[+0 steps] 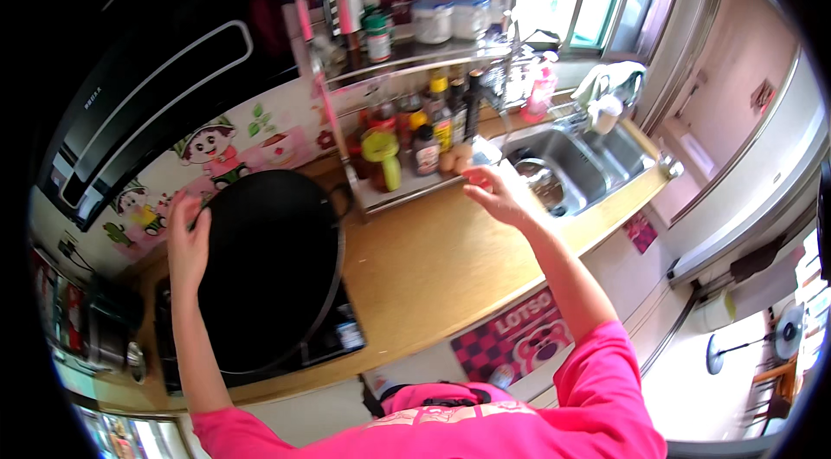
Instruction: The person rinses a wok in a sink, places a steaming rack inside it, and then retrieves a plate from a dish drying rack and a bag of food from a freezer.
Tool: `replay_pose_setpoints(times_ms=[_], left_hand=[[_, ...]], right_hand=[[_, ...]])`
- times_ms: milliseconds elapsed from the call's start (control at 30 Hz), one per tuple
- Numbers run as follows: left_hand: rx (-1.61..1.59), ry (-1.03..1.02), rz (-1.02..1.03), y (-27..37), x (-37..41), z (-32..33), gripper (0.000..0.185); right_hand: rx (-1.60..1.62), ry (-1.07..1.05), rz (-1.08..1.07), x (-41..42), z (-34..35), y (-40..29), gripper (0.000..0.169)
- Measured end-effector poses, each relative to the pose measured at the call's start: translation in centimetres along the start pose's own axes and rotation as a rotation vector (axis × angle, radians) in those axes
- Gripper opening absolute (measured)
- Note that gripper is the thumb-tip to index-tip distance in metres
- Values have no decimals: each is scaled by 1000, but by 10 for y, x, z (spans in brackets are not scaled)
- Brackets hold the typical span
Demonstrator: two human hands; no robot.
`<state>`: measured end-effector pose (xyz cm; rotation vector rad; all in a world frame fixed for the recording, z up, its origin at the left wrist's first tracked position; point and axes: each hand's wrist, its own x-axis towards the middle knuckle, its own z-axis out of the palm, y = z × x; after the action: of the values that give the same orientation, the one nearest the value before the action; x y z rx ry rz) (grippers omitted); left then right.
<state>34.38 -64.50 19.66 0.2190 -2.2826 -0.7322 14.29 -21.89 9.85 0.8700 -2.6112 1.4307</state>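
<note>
A large black wok (pixel 269 271) rests on the black gas hob (pixel 328 345) at the left of the counter. My left hand (pixel 186 225) is at the wok's far left rim, its fingers curled; whether it grips a handle there cannot be told. Out over the wooden counter, my right hand (pixel 488 191) is raised close to some brown eggs (pixel 456 159) on the rack's bottom shelf, fingers apart and slightly bent, with nothing seen in it. Sauce bottles (pixel 441 115) and a yellow-green cup-shaped utensil (pixel 382 157) stand beside the eggs.
A metal rack (pixel 415 64) with jars and bottles stands behind the counter (pixel 435 258). Right of it is a double steel sink (pixel 565 151) holding a metal bowl (pixel 542 181). A pink pump bottle (pixel 540 89) stands behind the sink. The range hood (pixel 162 89) overhangs the upper left.
</note>
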Motion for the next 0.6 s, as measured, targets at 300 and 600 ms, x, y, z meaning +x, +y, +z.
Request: replay_pose_setpoints(times_ms=[300, 600], left_hand=[[-338, -353, 452, 339, 46, 194, 19], [228, 47, 767, 416, 179, 214, 14]], right_hand=[[-194, 84, -88, -73, -241, 24, 27], [-401, 96, -264, 49, -359, -33, 27]])
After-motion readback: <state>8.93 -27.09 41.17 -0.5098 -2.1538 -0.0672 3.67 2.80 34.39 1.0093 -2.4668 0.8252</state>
